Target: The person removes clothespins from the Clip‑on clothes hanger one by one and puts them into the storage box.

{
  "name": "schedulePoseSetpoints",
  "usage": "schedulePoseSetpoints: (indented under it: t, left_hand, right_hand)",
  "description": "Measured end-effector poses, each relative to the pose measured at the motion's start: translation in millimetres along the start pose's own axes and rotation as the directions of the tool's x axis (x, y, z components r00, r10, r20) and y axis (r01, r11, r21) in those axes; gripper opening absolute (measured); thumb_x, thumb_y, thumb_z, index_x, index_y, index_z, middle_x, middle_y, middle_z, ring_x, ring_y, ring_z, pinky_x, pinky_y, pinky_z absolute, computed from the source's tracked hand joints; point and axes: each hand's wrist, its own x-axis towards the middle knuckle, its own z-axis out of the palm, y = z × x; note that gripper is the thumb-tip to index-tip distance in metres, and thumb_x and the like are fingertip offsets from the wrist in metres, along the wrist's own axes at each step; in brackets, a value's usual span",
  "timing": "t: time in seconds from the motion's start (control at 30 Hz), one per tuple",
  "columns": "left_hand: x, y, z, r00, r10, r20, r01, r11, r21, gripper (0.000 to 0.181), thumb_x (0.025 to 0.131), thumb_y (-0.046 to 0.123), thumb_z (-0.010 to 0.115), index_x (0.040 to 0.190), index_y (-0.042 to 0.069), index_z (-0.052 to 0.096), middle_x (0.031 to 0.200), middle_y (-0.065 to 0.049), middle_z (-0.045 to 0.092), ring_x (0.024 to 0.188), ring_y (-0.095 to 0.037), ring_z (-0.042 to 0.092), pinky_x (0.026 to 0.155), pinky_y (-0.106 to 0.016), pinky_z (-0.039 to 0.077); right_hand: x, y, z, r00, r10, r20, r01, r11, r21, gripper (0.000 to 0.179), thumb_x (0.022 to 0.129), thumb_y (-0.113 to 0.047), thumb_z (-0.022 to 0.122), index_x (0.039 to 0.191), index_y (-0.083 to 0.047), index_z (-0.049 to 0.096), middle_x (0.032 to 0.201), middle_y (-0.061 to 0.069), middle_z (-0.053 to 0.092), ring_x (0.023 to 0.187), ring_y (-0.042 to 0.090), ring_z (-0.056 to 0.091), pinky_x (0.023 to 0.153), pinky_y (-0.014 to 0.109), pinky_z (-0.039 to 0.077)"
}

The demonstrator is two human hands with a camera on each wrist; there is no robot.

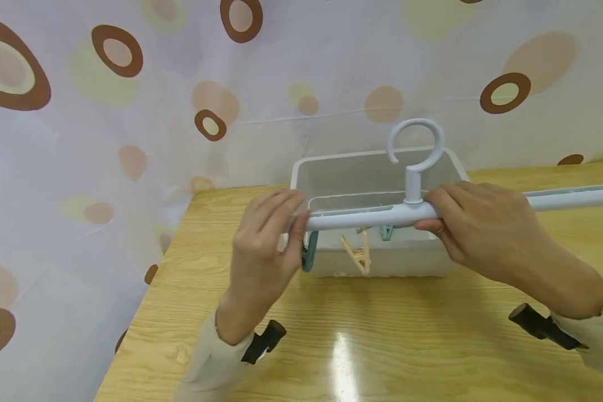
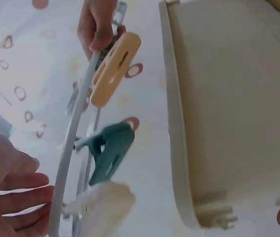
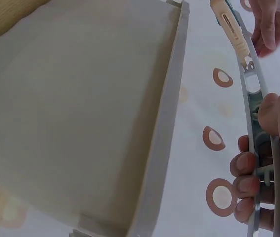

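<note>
My right hand [image 1: 487,229] grips the pale grey clip hanger [image 1: 352,219] by its bar, just right of the round hook [image 1: 438,146]. The bar is held nearly level above a white tub. At the bar's left end is my left hand [image 1: 263,240], its fingers loosely extended beside the bar in the left wrist view. From the bar hang a dark green clothespin [image 1: 309,254], close to the left thumb, and a peach clothespin [image 1: 364,258]. A teal clothespin [image 1: 386,232] shows below the middle. A pale, blurred clothespin [image 2: 107,210] hangs nearest the left hand in the left wrist view.
The white tub [image 1: 382,264] stands on a wood-grain table [image 1: 206,329], below and behind the hanger. A curtain [image 1: 301,67] with brown and peach ovals rises behind the table and along its left side. Black wrist mounts [image 1: 265,341] sit at both sleeves.
</note>
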Motion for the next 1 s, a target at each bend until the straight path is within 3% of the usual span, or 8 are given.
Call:
schedulePoseSetpoints:
  t: [0.13, 0.23, 0.3, 0.47, 0.57, 0.67, 0.83, 1.0]
  left_hand:
    - [-14.0, -14.3, -11.8, 0.981, -0.189, -0.041, 0.186, 0.98, -0.072, 0.03, 0.09, 0.006, 0.065, 0.117, -0.007, 0.062, 0.113, -0.019, 0.066, 0.102, -0.031, 0.062, 0.091, -0.04, 0.051]
    - [-24.0, -18.9, -16.3, 0.932, -0.351, 0.096, 0.363, 0.903, -0.229, 0.038, 0.095, 0.009, 0.059, 0.129, -0.007, 0.054, 0.123, -0.018, 0.062, 0.108, -0.027, 0.062, 0.094, -0.038, 0.05]
    - [-28.4, -19.4, -18.2, 0.862, -0.436, 0.257, 0.505, 0.783, -0.364, 0.04, 0.098, 0.009, 0.054, 0.134, -0.006, 0.048, 0.126, -0.02, 0.059, 0.111, -0.028, 0.061, 0.097, -0.038, 0.049]
    - [-34.9, -17.9, -18.3, 0.641, -0.452, 0.62, 0.767, 0.367, -0.526, 0.041, 0.103, 0.017, 0.045, 0.14, -0.001, 0.04, 0.124, -0.022, 0.057, 0.112, -0.029, 0.059, 0.097, -0.039, 0.048]
    - [-36.8, -17.3, -14.4, 0.595, -0.411, 0.691, 0.793, 0.158, -0.589, 0.043, 0.103, 0.02, 0.046, 0.141, 0.0, 0.037, 0.119, -0.016, 0.059, 0.109, -0.025, 0.062, 0.099, -0.042, 0.047]
    - [-38.5, -17.4, -11.3, 0.598, -0.372, 0.71, 0.78, 0.064, -0.623, 0.039, 0.103, 0.018, 0.048, 0.134, -0.005, 0.043, 0.111, -0.009, 0.063, 0.104, -0.022, 0.063, 0.097, -0.045, 0.048]
    - [-40.9, -17.6, -11.8, 0.607, -0.352, 0.713, 0.792, 0.186, -0.582, 0.035, 0.103, 0.018, 0.047, 0.123, -0.009, 0.051, 0.105, -0.009, 0.063, 0.092, -0.023, 0.063, 0.084, -0.038, 0.054]
    - [-41.3, -15.1, -9.8, 0.657, -0.467, 0.592, 0.754, 0.435, -0.493, 0.027, 0.1, 0.015, 0.052, 0.115, -0.006, 0.06, 0.093, -0.011, 0.065, 0.075, -0.016, 0.058, 0.064, -0.023, 0.049]
  right_hand:
    - [-3.7, 3.9, -2.2, 1.0, 0.011, 0.007, -0.011, 1.0, -0.014, 0.06, 0.103, -0.051, 0.023, 0.083, 0.0, 0.048, 0.057, 0.002, 0.036, 0.044, 0.017, 0.029, 0.037, 0.029, 0.025]
    - [-6.4, 5.0, -3.3, 1.0, 0.027, 0.0, -0.027, 0.999, -0.028, 0.059, 0.104, -0.048, 0.024, 0.083, 0.001, 0.048, 0.057, 0.003, 0.037, 0.043, 0.02, 0.031, 0.037, 0.033, 0.028]
    - [-7.7, 5.6, -3.8, 0.999, 0.029, -0.017, -0.03, 0.998, -0.053, 0.056, 0.105, -0.044, 0.026, 0.084, 0.003, 0.049, 0.058, 0.007, 0.042, 0.045, 0.024, 0.036, 0.039, 0.037, 0.033]
    - [-6.2, 5.3, -4.8, 0.997, 0.023, -0.073, -0.032, 0.992, -0.118, 0.048, 0.105, -0.032, 0.033, 0.086, 0.009, 0.051, 0.067, 0.02, 0.054, 0.057, 0.039, 0.052, 0.048, 0.047, 0.041]
    - [-5.7, 5.1, -4.3, 0.994, 0.045, -0.095, -0.057, 0.991, -0.124, 0.046, 0.104, -0.029, 0.034, 0.086, 0.01, 0.052, 0.07, 0.022, 0.057, 0.06, 0.041, 0.055, 0.05, 0.049, 0.042]
    - [-6.9, 5.9, -3.8, 0.992, 0.077, -0.102, -0.089, 0.989, -0.119, 0.045, 0.103, -0.028, 0.036, 0.087, 0.01, 0.053, 0.069, 0.022, 0.059, 0.062, 0.041, 0.057, 0.052, 0.05, 0.043]
    - [-13.4, 8.0, -3.9, 0.987, 0.137, -0.08, -0.144, 0.986, -0.088, 0.049, 0.103, -0.034, 0.033, 0.087, 0.008, 0.053, 0.064, 0.018, 0.055, 0.059, 0.039, 0.057, 0.052, 0.049, 0.043]
    - [-23.1, 5.8, -1.9, 0.984, 0.162, -0.07, -0.166, 0.985, -0.049, 0.054, 0.103, -0.04, 0.03, 0.084, 0.006, 0.051, 0.054, 0.01, 0.044, 0.041, 0.028, 0.04, 0.034, 0.04, 0.028]
